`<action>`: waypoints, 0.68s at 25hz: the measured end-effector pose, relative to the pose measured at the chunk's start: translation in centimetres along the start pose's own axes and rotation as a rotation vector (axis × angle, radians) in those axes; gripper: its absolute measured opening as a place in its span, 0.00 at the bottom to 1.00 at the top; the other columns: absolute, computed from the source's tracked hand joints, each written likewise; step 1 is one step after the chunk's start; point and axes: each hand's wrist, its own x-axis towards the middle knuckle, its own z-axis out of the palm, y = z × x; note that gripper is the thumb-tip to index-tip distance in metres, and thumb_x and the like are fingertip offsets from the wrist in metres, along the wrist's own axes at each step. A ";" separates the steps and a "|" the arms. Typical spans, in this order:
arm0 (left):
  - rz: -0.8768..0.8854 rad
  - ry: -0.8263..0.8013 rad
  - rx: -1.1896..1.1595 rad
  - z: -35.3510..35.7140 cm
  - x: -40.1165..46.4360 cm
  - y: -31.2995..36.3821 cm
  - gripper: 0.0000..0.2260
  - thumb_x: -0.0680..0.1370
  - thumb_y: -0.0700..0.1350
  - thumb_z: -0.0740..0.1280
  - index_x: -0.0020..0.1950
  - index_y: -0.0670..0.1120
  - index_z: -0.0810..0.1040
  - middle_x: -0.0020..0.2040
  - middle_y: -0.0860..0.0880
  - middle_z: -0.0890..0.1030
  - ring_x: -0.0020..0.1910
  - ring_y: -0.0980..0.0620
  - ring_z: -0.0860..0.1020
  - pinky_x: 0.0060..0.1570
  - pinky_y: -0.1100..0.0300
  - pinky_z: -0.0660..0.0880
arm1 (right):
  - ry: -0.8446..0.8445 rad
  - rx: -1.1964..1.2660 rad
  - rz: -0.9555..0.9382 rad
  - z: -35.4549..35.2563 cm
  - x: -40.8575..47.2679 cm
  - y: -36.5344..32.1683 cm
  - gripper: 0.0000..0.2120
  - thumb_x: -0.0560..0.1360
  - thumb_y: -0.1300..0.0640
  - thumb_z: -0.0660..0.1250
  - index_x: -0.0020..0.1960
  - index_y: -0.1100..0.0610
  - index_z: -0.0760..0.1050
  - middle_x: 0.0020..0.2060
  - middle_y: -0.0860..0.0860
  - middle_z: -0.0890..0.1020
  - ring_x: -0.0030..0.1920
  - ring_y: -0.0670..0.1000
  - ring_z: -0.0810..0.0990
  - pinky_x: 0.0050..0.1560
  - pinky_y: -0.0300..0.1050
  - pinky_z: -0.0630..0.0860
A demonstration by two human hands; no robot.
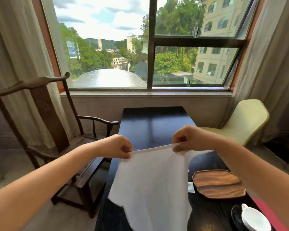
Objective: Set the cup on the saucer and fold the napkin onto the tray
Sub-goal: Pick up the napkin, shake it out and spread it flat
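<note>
Pinching napkin (150, 184) top corners, left hand (118, 146) and right hand (188, 137) fingers pressed; hanging left of wooden tray (218, 184), right hand nearer.

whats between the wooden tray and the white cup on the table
In the head view, only bare dark table lies between the wooden tray and the white cup. The napkin hangs to their left, held up by both hands.

Bright daylight from the window (150, 47), glare outside, soft blur, wide-angle bending at edges.
</note>
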 end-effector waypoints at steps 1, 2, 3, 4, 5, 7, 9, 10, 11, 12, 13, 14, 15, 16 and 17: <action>-0.043 -0.002 -0.013 -0.1 -0.2 -0.6 0.05 0.72 0.42 0.69 0.37 0.49 0.80 0.32 0.55 0.77 0.31 0.60 0.72 0.35 0.66 0.71 | -0.022 0.044 0.004 -0.2 0.0 0.4 0.03 0.70 0.58 0.71 0.38 0.56 0.81 0.31 0.51 0.78 0.31 0.45 0.72 0.36 0.40 0.71; -0.083 -0.003 -0.035 -0.4 -0.2 -1.2 0.07 0.72 0.42 0.69 0.35 0.52 0.80 0.31 0.56 0.77 0.29 0.61 0.73 0.34 0.68 0.70 | -0.040 0.058 0.014 -0.4 0.0 0.8 0.02 0.71 0.59 0.71 0.40 0.57 0.82 0.33 0.52 0.80 0.32 0.45 0.74 0.37 0.41 0.73; -0.113 -0.005 -0.044 -0.6 -0.2 -1.6 0.09 0.72 0.41 0.70 0.34 0.54 0.80 0.30 0.58 0.77 0.29 0.63 0.74 0.33 0.71 0.70 | -0.061 0.033 0.034 -0.5 0.1 1.3 0.02 0.71 0.60 0.71 0.42 0.57 0.82 0.34 0.52 0.81 0.33 0.44 0.74 0.39 0.42 0.74; -0.131 -0.011 -0.026 -0.9 0.1 -2.0 0.09 0.71 0.41 0.70 0.34 0.54 0.80 0.30 0.59 0.77 0.28 0.64 0.74 0.33 0.73 0.70 | -0.089 -0.025 0.057 -0.6 0.3 1.8 0.02 0.70 0.60 0.71 0.41 0.55 0.82 0.33 0.50 0.80 0.32 0.43 0.74 0.39 0.42 0.74; -0.139 -0.017 0.021 -1.2 0.5 -2.4 0.07 0.70 0.41 0.70 0.36 0.53 0.82 0.30 0.59 0.77 0.28 0.66 0.74 0.33 0.74 0.69 | -0.114 -0.098 0.083 -0.8 0.5 2.1 0.05 0.70 0.61 0.70 0.38 0.52 0.81 0.31 0.47 0.79 0.30 0.42 0.73 0.38 0.41 0.74; -0.150 0.013 0.117 -1.9 1.7 -2.9 0.04 0.70 0.40 0.70 0.40 0.47 0.84 0.31 0.58 0.78 0.29 0.67 0.74 0.33 0.74 0.68 | -0.101 -0.187 0.143 -1.0 1.2 2.8 0.08 0.68 0.62 0.69 0.35 0.49 0.79 0.28 0.44 0.76 0.29 0.43 0.72 0.36 0.37 0.71; -0.168 0.161 0.148 -3.3 3.0 -3.1 0.05 0.70 0.39 0.69 0.43 0.44 0.84 0.35 0.53 0.81 0.31 0.63 0.75 0.39 0.68 0.70 | 0.017 -0.243 0.187 -1.4 2.1 3.8 0.05 0.69 0.63 0.67 0.39 0.55 0.81 0.29 0.45 0.75 0.33 0.46 0.74 0.35 0.37 0.70; -0.178 0.266 0.150 -4.2 3.6 -3.1 0.05 0.71 0.38 0.69 0.43 0.43 0.84 0.38 0.49 0.83 0.34 0.59 0.76 0.41 0.66 0.71 | 0.097 -0.262 0.209 -1.9 2.4 4.4 0.05 0.69 0.64 0.67 0.41 0.59 0.81 0.31 0.47 0.76 0.35 0.48 0.75 0.35 0.37 0.71; -0.190 0.366 0.145 -5.1 3.9 -2.9 0.06 0.72 0.38 0.68 0.44 0.42 0.84 0.40 0.47 0.84 0.37 0.56 0.77 0.44 0.65 0.71 | 0.183 -0.258 0.235 -2.4 2.6 5.1 0.05 0.70 0.64 0.66 0.41 0.60 0.81 0.33 0.49 0.78 0.36 0.49 0.76 0.35 0.37 0.71; -0.198 0.445 0.138 -5.9 4.1 -2.5 0.06 0.72 0.38 0.68 0.45 0.41 0.84 0.42 0.46 0.84 0.38 0.54 0.77 0.45 0.63 0.72 | 0.265 -0.243 0.260 -2.9 2.7 5.8 0.06 0.70 0.64 0.66 0.41 0.61 0.81 0.35 0.51 0.79 0.37 0.50 0.76 0.36 0.38 0.71; -0.198 0.497 0.133 -6.5 4.2 -2.3 0.06 0.73 0.38 0.67 0.46 0.41 0.84 0.42 0.45 0.84 0.39 0.52 0.78 0.46 0.62 0.73 | 0.339 -0.234 0.275 -3.2 2.8 6.4 0.06 0.71 0.64 0.65 0.41 0.61 0.81 0.37 0.53 0.79 0.38 0.51 0.76 0.37 0.40 0.71; -0.191 0.529 0.141 -6.9 4.1 -2.0 0.07 0.73 0.38 0.67 0.46 0.41 0.84 0.43 0.45 0.84 0.40 0.51 0.78 0.47 0.60 0.75 | 0.401 -0.239 0.272 -3.4 2.8 6.8 0.06 0.71 0.64 0.65 0.40 0.61 0.80 0.38 0.54 0.80 0.39 0.52 0.76 0.39 0.42 0.72; -0.181 0.549 0.153 -7.0 3.8 -1.9 0.07 0.74 0.38 0.66 0.45 0.41 0.84 0.43 0.45 0.84 0.41 0.50 0.79 0.47 0.58 0.75 | 0.452 -0.253 0.253 -3.3 2.9 7.1 0.06 0.71 0.65 0.64 0.40 0.61 0.80 0.38 0.56 0.81 0.40 0.55 0.77 0.41 0.45 0.73; -0.172 0.569 0.166 -6.7 3.3 -1.9 0.07 0.74 0.38 0.66 0.45 0.41 0.84 0.42 0.45 0.84 0.41 0.49 0.79 0.47 0.57 0.76 | 0.490 -0.271 0.223 -2.9 2.9 7.4 0.06 0.71 0.66 0.64 0.40 0.62 0.79 0.38 0.57 0.80 0.41 0.57 0.77 0.41 0.46 0.72; -0.171 0.591 0.176 -6.0 2.6 -2.1 0.07 0.74 0.38 0.65 0.45 0.41 0.84 0.42 0.45 0.84 0.42 0.48 0.80 0.47 0.56 0.77 | 0.519 -0.288 0.189 -2.3 2.7 7.5 0.06 0.71 0.67 0.63 0.40 0.63 0.79 0.37 0.58 0.79 0.41 0.59 0.77 0.41 0.46 0.71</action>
